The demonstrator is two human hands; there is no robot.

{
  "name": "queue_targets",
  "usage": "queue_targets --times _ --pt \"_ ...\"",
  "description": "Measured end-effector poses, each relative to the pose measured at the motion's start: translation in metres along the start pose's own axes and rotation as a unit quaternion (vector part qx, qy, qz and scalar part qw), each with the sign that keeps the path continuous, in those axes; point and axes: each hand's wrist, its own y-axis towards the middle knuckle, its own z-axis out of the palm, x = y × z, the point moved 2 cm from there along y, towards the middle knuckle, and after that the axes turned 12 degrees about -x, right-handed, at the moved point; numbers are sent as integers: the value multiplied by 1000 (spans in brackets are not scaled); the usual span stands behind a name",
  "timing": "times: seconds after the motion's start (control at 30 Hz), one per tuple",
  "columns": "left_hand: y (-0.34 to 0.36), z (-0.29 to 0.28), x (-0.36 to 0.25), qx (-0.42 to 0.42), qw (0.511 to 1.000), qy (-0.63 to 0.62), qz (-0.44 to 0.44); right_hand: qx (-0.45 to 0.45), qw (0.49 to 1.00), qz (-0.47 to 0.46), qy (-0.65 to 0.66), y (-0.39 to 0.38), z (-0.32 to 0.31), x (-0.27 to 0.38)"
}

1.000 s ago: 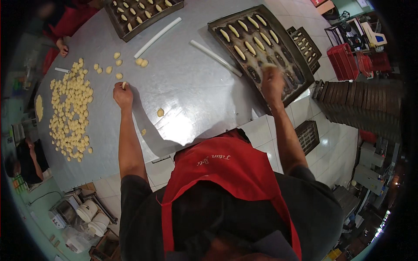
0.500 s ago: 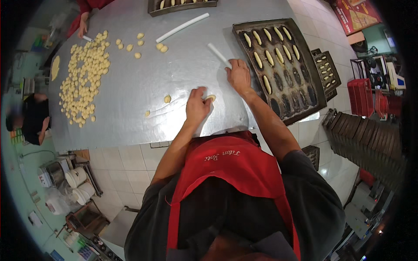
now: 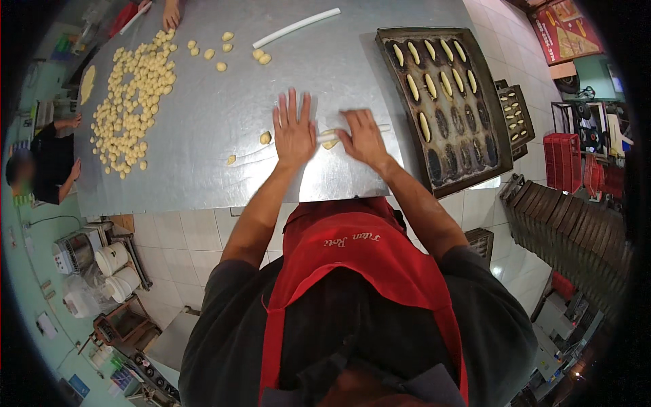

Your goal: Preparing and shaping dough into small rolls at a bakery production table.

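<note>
My left hand (image 3: 295,138) lies flat with its fingers spread on the left part of a thin white rolling pin (image 3: 326,138). Over the pin's right part rests my right hand (image 3: 365,139), fingers stretched and slightly blurred; the pin's tip pokes out beyond it. A small piece of yellow dough (image 3: 329,144) is partly under the pin, between the two hands. Just left of my left hand sit a dough ball (image 3: 265,138) and a smaller dough scrap (image 3: 232,159).
A dark baking tray (image 3: 491,102) with shaped dough sticks stands on the right. Many dough balls (image 3: 159,66) cover the table's left. Another white rolling pin (image 3: 296,28) lies at the far side. A co-worker's hand (image 3: 171,15) touches the balls; another person (image 3: 51,166) stands left.
My right hand has brought the rolling pin nearer, over the dough piece. My left hand has let go of the dough and flattened onto the pin. The co-worker's hand has reached the dough balls.
</note>
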Motion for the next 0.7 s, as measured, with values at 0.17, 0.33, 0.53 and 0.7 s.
queue_targets --times 0.17,0.33,0.53,0.7 --pt "-78 -26 -14 75 992 -94 -26 155 987 48 16 -63 -13 8" --pt "-85 -64 48 -89 978 -166 -90 -26 987 148 -59 -34 -10 -55" --pt "-95 -88 125 -3 956 79 -283 -15 997 76 29 -4 -8 30" --pt "-72 -53 50 -49 871 -390 -294 41 975 168 139 -11 -3 71"
